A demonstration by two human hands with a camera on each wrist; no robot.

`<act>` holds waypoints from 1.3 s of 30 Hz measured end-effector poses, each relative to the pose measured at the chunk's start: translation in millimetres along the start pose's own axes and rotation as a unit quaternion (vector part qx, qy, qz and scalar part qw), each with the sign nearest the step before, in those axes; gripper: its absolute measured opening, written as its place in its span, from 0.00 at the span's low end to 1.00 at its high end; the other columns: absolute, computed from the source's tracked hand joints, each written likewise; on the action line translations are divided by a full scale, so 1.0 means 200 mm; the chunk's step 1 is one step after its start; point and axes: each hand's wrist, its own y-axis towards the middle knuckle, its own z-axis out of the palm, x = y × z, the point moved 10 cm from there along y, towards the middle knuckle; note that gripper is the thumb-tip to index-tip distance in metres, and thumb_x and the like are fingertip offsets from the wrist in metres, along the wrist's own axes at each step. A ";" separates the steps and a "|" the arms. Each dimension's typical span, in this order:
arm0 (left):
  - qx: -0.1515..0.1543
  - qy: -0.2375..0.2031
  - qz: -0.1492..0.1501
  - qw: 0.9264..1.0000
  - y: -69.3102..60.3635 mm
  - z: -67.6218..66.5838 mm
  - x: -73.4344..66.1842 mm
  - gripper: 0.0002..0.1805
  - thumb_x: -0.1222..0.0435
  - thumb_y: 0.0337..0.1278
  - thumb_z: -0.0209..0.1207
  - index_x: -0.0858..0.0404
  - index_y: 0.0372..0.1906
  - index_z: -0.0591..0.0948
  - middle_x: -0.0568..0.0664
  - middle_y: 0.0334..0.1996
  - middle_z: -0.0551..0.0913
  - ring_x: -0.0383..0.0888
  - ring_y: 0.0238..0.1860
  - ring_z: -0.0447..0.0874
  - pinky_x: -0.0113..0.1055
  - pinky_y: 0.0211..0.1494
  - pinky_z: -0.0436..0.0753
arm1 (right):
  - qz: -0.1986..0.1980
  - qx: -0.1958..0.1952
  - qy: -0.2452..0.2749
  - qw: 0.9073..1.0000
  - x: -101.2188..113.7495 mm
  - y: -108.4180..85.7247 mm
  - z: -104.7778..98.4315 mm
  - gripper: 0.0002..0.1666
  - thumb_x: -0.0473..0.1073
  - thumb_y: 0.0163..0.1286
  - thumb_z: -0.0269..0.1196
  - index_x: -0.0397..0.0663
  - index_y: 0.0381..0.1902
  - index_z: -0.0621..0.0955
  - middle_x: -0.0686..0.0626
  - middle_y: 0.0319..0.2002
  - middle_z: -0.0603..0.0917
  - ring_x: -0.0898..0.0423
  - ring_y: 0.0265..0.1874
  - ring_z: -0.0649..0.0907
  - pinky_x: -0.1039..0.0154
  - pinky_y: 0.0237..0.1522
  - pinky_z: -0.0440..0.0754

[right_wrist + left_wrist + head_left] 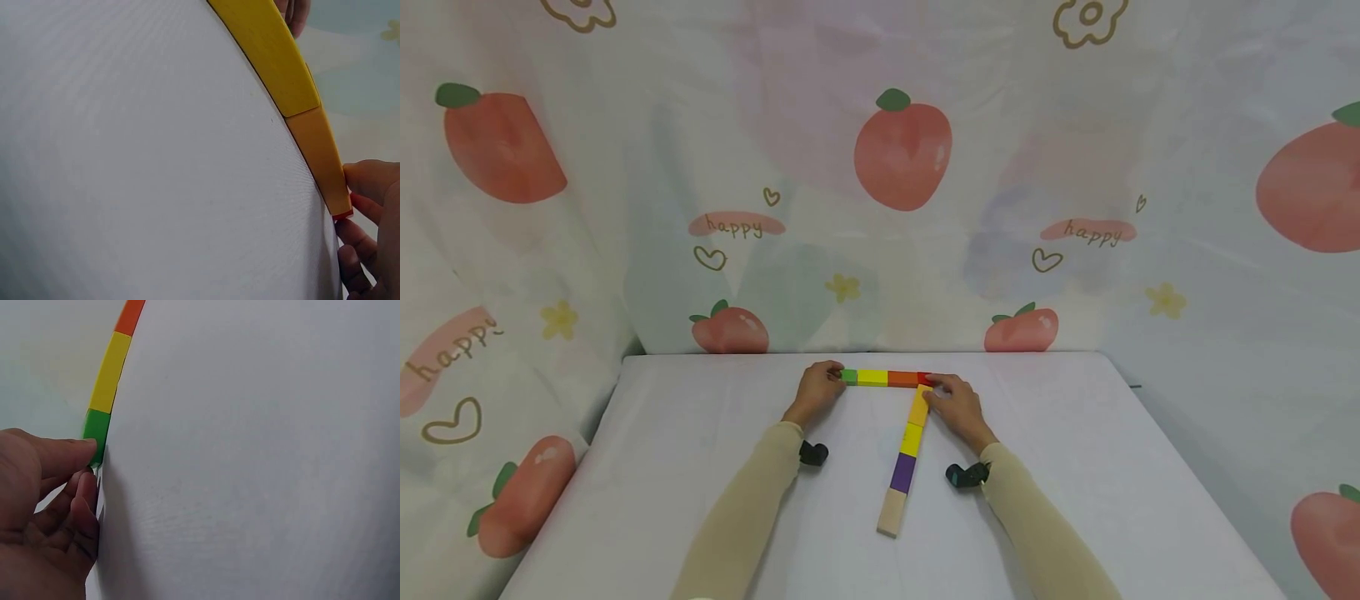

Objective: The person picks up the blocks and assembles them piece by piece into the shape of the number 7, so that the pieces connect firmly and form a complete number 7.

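A row of wooden blocks runs left to right near the table's far edge: green (850, 377), yellow (872, 378), orange (902, 379) and red (923, 378). From the red end a second line slants toward me: light orange (919, 406), yellow (912, 440), purple (903, 472) and bare wood (891, 512). My left hand (817, 393) pinches the green block's outer end, thumb on its face in the left wrist view. At the corner, fingers of my right hand (960, 410) hold the red block while its thumb touches the light orange one.
A white cloth covers the table (662, 442). Behind it hangs a fruit-patterned curtain (820, 150), close to the row of blocks. Dark wrist cameras (967, 476) stick out from both sleeves on either side of the slanting line.
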 end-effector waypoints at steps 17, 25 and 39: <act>-0.007 -0.001 0.008 1.000 0.00 0.01 0.00 0.19 0.71 0.58 0.63 0.65 0.56 0.80 0.55 0.46 0.84 0.47 0.45 0.81 0.41 0.55 0.82 | -0.007 0.002 0.000 1.000 -0.02 0.01 0.00 0.27 0.53 0.69 0.60 0.57 0.65 0.76 0.44 0.65 0.75 0.42 0.62 0.73 0.39 0.66 0.66; -0.006 -0.024 0.015 1.000 0.02 0.01 0.01 0.19 0.70 0.57 0.62 0.68 0.55 0.80 0.56 0.45 0.85 0.48 0.46 0.82 0.41 0.54 0.82 | 0.009 0.003 0.034 0.999 -0.06 0.03 -0.01 0.29 0.54 0.71 0.60 0.56 0.68 0.73 0.45 0.64 0.76 0.44 0.60 0.73 0.43 0.66 0.69; 0.027 -0.039 0.021 0.999 -0.08 0.01 0.04 0.23 0.61 0.65 0.59 0.64 0.62 0.75 0.58 0.56 0.81 0.53 0.58 0.80 0.47 0.64 0.77 | 0.020 0.014 0.126 0.992 -0.10 0.02 -0.04 0.26 0.50 0.74 0.58 0.57 0.67 0.73 0.46 0.66 0.74 0.47 0.61 0.74 0.48 0.65 0.75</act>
